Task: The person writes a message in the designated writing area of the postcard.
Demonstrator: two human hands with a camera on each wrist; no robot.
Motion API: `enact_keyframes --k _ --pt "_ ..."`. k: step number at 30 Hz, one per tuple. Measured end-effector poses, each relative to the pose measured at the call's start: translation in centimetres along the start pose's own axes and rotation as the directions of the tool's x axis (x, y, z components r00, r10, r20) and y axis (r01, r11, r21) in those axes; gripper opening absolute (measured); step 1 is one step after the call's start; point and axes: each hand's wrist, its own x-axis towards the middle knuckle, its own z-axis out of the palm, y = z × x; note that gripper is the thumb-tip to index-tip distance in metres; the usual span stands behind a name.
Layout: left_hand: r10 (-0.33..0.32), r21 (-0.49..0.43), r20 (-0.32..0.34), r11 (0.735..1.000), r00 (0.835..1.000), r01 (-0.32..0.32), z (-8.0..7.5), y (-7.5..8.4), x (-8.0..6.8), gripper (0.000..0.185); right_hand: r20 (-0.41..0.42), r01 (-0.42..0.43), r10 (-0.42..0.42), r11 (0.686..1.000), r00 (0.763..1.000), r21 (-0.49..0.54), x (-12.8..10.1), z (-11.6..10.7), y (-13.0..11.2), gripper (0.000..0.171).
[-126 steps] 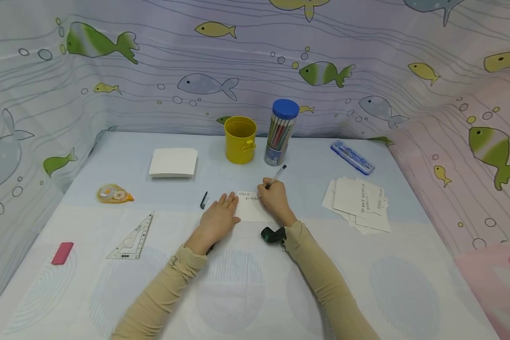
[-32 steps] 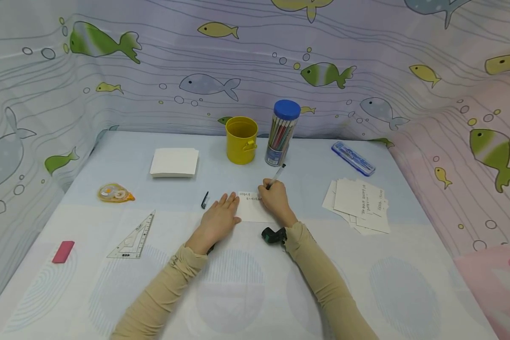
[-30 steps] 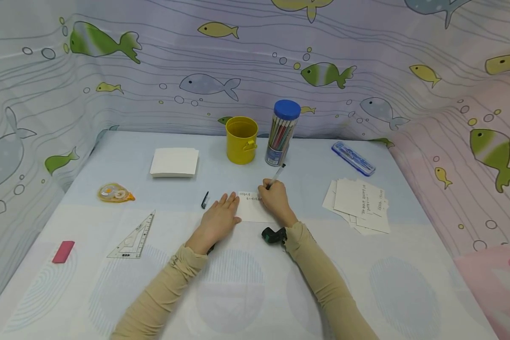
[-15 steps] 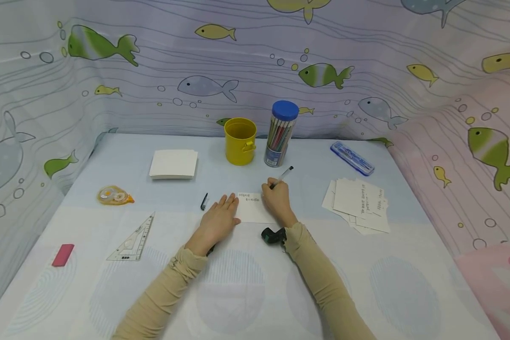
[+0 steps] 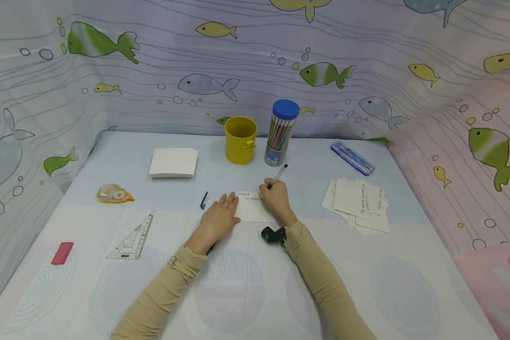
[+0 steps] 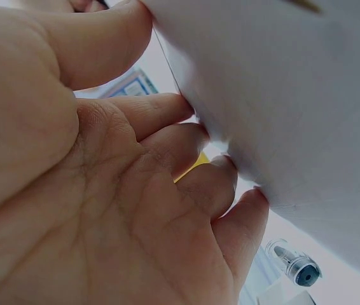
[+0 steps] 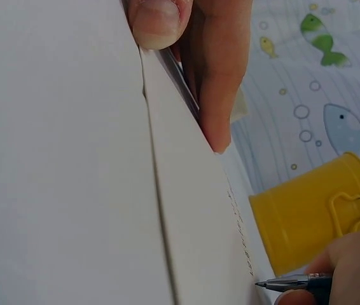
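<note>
a thin, light card (image 5: 251,208) lies flat mid-table and would likely slide or bend, so it is pinned at its left edge by the flat, straight fingers of the left hand (image 5: 219,218). a pen (image 5: 277,175) is pinched in the curled fingers of the right hand (image 5: 274,199), its tip at the card's written upper part.

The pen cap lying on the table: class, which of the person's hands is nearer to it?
Left. The left hand rests flat on the card, just right of the pen cap. The right hand, gripping the pen, sits across the card, farther away.
</note>
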Motion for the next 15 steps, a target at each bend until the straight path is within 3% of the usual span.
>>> enact_keyframes --k 9,15 --pt "0.002 0.004 0.002 1.000 1.000 -0.002 -0.08 0.05 -0.03 0.064 0.025 -0.005 0.006 0.999 1.000 -0.033 0.04 -0.07 -0.02 0.040" --pt "0.001 0.000 0.000 1.000 1.000 -0.001 -0.01 0.06 -0.03 0.065 0.027 -0.002 0.002 1.000 1.000 -0.001 0.06 -0.04 0.20 0.039"
